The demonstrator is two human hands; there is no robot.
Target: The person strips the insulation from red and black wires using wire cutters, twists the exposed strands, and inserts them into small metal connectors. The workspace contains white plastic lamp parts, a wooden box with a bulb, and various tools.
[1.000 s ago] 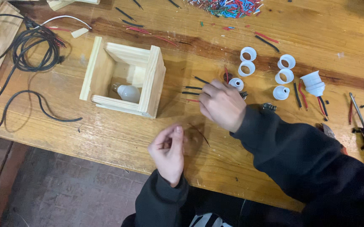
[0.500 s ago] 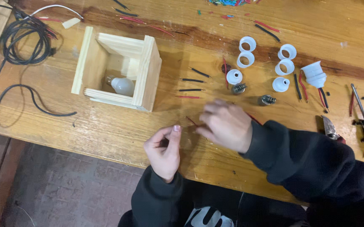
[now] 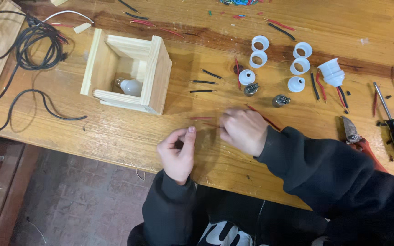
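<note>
Hiding its fingertips, the right hand pinches a red wire; left hand half-curled, apart.

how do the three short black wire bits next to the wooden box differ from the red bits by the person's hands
The black wire pieces lie in a loose stack of three, untouched, right of the wooden box; the red wire pieces lie nearer the bench edge, and the right hand rests on them. The black ones are apart from both hands; the left hand is close to the red ones. Both are short, thin and roughly level across the bench.
</note>
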